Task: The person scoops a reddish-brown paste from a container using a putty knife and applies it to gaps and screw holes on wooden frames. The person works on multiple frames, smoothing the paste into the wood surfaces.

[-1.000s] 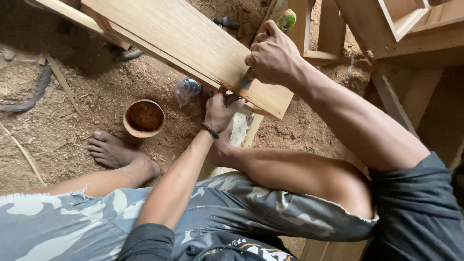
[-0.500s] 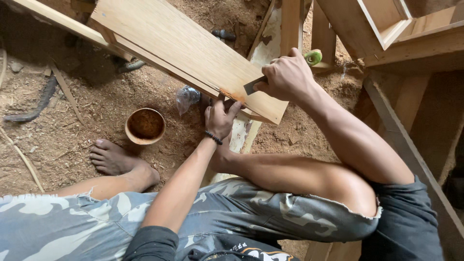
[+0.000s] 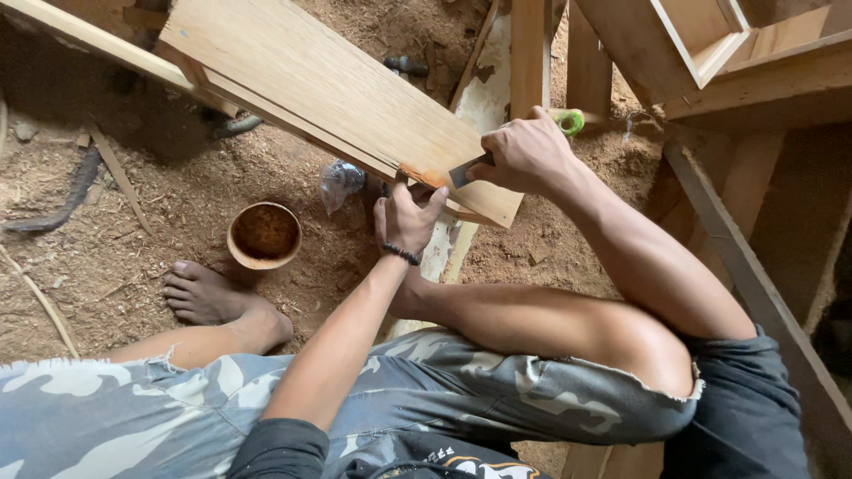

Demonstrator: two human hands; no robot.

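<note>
A long light wooden panel (image 3: pixel 319 89) slants from the upper left down to the middle of the view, above a sawdust-covered floor. My left hand (image 3: pixel 404 217) presses up against the panel's lower edge near its end, a dark bead bracelet on the wrist. My right hand (image 3: pixel 524 151) rests on the panel's end and grips a small flat metal scraper (image 3: pixel 469 170), its blade laid against a darker orange-brown patch at the edge. My bare foot (image 3: pixel 209 297) and bent knee (image 3: pixel 639 355) lie below.
A small round brown bowl (image 3: pixel 264 234) holding brown paste sits on the sawdust beside my foot. A crumpled clear plastic bottle (image 3: pixel 339 182) lies under the panel. A green tape roll (image 3: pixel 571 121) sits behind my right hand. Wooden frames (image 3: pixel 710 53) and posts crowd the right side.
My right hand has drawn the scraper down the panel's end toward my left hand. The panel and my left hand have barely moved.
</note>
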